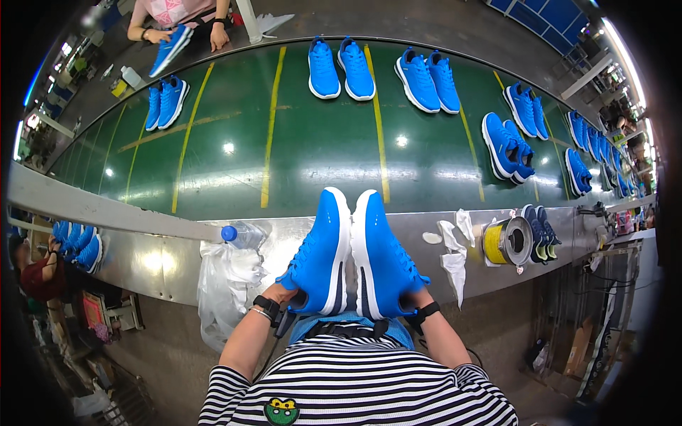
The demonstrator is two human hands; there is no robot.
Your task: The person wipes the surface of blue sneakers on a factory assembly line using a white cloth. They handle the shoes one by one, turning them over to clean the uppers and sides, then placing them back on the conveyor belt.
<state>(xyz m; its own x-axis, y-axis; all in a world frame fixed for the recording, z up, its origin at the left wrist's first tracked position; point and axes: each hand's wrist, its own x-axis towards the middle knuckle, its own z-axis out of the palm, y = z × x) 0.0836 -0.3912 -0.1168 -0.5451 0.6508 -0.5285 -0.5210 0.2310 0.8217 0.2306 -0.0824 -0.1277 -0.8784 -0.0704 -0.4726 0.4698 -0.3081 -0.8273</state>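
Each of my hands holds one blue sneaker with a white sole, the pair held upright side by side in front of me. My left hand (279, 292) is closed at the heel opening of the left sneaker (317, 245). At the opening of the right sneaker (382, 248), my right hand (419, 299) is closed too; its fingers are mostly hidden inside. The white soles face each other with a narrow gap, and both toes point away from me, over the metal ledge (284, 266) toward the green conveyor belt (234, 163).
More blue sneakers (341, 67) stand in pairs along the belt. On the ledge lie a clear bottle (245, 235), a plastic bag (220, 284), white scraps (455, 259), a yellow-labelled can (506, 241) and dark shoes (541, 231). Across the belt, a person (177, 14) holds a blue sneaker.
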